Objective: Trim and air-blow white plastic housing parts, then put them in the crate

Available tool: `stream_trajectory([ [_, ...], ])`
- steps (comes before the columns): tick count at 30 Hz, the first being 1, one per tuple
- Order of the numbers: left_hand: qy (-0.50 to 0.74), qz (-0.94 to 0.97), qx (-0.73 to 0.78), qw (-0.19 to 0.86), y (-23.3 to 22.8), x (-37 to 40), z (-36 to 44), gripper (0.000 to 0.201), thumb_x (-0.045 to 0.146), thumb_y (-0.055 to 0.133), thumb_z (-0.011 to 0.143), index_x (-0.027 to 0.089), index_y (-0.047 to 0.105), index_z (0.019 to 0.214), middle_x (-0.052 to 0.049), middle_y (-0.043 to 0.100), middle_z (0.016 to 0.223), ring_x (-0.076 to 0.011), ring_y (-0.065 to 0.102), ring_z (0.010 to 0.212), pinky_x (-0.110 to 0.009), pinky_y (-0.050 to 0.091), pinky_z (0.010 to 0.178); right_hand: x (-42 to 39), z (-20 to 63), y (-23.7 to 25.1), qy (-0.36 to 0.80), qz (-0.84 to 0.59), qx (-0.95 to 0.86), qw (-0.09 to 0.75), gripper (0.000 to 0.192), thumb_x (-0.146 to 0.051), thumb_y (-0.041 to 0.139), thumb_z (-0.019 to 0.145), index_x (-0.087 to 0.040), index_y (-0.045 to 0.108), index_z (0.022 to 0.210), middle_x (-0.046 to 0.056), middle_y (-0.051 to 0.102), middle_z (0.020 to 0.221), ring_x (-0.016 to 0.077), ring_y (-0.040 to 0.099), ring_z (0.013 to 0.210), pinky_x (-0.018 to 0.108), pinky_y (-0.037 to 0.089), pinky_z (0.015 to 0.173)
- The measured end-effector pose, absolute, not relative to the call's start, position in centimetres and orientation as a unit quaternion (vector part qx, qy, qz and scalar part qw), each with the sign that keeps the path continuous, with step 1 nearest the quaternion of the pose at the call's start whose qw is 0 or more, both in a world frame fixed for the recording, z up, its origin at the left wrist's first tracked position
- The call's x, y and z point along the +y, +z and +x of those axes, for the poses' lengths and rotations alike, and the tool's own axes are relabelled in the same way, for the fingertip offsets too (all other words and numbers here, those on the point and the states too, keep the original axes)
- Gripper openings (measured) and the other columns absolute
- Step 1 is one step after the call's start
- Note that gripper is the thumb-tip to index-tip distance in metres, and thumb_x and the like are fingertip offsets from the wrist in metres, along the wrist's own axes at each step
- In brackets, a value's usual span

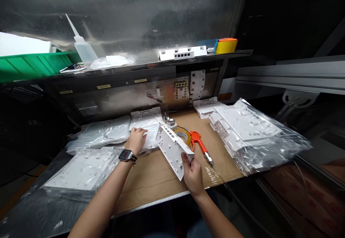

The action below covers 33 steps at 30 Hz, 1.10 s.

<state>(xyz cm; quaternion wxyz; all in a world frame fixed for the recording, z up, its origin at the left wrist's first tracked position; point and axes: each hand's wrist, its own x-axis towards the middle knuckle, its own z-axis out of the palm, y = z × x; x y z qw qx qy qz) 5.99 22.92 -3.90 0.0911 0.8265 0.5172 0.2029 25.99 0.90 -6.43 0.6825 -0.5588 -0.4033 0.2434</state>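
My right hand (193, 173) grips the lower corner of a white plastic housing (171, 148), thumb on its inner face. The housing is tilted above the table, its row of rectangular port cutouts along the upper edge. My left hand (137, 140), with a watch on the wrist, has its fingers bent together at a clear plastic bag (151, 134); the fingertips are partly hidden. Behind that bag lies another white housing (145, 113). Beside the held housing are a roll of yellow tape (182, 134) and an orange air blow gun (198, 140).
Bagged white housings (248, 123) are stacked at the right, with more housings (81, 168) at the left. Flat clear bags (105, 132) lie at the back left. The shelf (145, 65) above holds a squeeze bottle (84, 49), a green bin (32, 65) and a housing (183, 53).
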Motion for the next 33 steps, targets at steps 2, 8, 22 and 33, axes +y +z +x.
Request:
stream_trajectory([
  [2,0.201,0.833,0.5,0.122,-3.2,23.3,6.4,0.022,0.033,0.064,0.1,0.018,0.073,0.113,-0.012,0.068,0.131,-0.0294,0.06,0.126,-0.057,0.043,0.113,0.7,25.9,-6.5,0.225,-0.559,-0.382,0.701,0.054,-0.064,0.058,0.098,-0.014,0.074,0.112,0.015,0.081,0.106,0.0296,0.077,0.099,0.037,0.062,0.085],
  [8,0.211,0.838,0.416,0.283,-1.7,23.5,7.4,0.047,0.015,0.062,0.077,0.021,0.078,0.121,-0.008,0.076,0.124,-0.023,0.07,0.088,-0.033,0.056,0.076,0.7,25.1,-6.4,0.196,-0.544,-0.391,0.716,0.048,-0.06,0.058,0.1,-0.016,0.076,0.106,0.013,0.08,0.092,0.0267,0.078,0.086,0.035,0.063,0.078],
  [22,0.405,0.83,0.373,0.089,1.9,18.0,8.7,0.051,0.014,0.056,0.087,0.032,0.074,0.131,-0.001,0.07,0.14,-0.0227,0.07,0.095,-0.034,0.052,0.077,-1.8,24.5,-7.5,0.189,-0.523,-0.508,0.658,0.036,-0.039,0.051,0.106,-0.021,0.073,0.128,0.015,0.077,0.121,0.0294,0.075,0.116,0.044,0.057,0.106],
  [33,0.242,0.905,0.344,-0.067,-0.2,7.8,9.7,0.112,-0.006,0.044,0.074,0.027,-0.01,0.167,-0.014,0.023,0.172,-0.0158,0.068,0.064,-0.033,0.061,0.059,-2.8,28.4,-5.0,0.289,-0.566,-0.228,0.738,0.058,-0.066,0.066,0.092,-0.014,0.077,0.115,0.014,0.08,0.111,0.0331,0.076,0.108,0.041,0.063,0.092],
])
